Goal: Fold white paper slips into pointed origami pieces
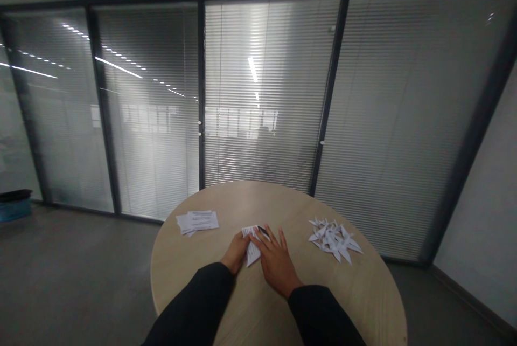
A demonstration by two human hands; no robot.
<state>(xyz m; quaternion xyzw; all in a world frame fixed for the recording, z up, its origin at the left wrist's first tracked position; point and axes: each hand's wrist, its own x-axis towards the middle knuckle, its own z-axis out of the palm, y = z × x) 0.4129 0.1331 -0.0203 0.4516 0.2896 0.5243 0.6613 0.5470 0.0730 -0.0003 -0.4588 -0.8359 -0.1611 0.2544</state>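
Our left hand [235, 254] holds the folded paper [252, 256]; our right hand [277, 264], fingers spread, covers its right side. Left of both, paper slips [202, 220] lie on the table [258, 200]; right, pointed paper shapes [332, 238].

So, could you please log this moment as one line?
Left hand: at folded white printed paper; right hand: on same paper; left side: rectangular white paper slips; right side: pointed white paper pieces
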